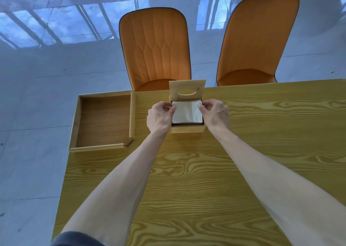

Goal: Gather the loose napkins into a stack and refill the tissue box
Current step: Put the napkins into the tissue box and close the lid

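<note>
A small wooden tissue box (187,128) stands near the far edge of the table, its lid (187,92) with an oval slot tipped up at the back. A white stack of napkins (187,112) lies in the open top of the box. My left hand (160,117) pinches the stack's left edge between thumb and fingers. My right hand (215,113) pinches the right edge the same way. Both hands flank the box.
A shallow wooden tray (102,148) sits at the table's far left corner, holding nothing. Two orange chairs (155,47) (258,40) stand beyond the wooden table (187,180). The table's left edge runs beside the tray, with glossy floor beyond.
</note>
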`<state>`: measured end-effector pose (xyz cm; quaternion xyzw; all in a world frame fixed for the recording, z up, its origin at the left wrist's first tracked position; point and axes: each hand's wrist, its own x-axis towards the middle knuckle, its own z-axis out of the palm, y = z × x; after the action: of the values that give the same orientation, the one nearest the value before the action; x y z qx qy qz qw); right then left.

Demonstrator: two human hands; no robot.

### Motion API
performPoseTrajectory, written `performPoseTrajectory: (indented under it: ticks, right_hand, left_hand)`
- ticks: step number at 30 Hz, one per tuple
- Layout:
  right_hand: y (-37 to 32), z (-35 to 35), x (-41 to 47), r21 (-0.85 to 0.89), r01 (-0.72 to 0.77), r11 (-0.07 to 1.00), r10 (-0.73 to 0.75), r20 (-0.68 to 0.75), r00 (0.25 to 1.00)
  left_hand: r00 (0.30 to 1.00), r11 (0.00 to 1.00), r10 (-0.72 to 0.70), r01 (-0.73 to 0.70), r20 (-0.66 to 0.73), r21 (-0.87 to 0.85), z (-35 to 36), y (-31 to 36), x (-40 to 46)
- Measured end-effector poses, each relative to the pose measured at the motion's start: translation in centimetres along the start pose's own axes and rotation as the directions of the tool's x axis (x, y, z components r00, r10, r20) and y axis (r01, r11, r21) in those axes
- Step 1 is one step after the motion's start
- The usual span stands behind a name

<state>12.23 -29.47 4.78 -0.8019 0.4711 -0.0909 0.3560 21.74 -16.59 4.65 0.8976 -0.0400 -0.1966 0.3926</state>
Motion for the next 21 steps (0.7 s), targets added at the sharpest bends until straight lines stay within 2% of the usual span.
performPoseTrajectory:
  ticks: [7,12,19,21]
  right_hand:
    - [0.1,0.6,0.1,-0.072,-0.004,0.997,0.001,-0.034,0.999]
    - [0.2,0.8,0.3,-0.047,-0.022,0.999,0.02,-0.043,0.999]
    - [0.3,0.0,1.2,0.02,-0.095,0.995,0.094,0.031,0.995]
    - [0.0,-0.4,1.7,0.089,-0.156,0.984,0.151,0.056,0.987]
  left_hand:
    - [0.999,0.994,0.016,-0.012,-0.038,0.107,0.8,0.1,-0.1]
    - [0.999,0.991,0.037,-0.031,-0.038,0.132,0.8,-0.5,0.3]
    - [0.996,0.995,-0.008,-0.001,0.089,0.104,0.1,-0.5,1.1]
    - [0.99,0.997,-0.068,0.063,0.126,0.047,-0.5,0.1,1.6]
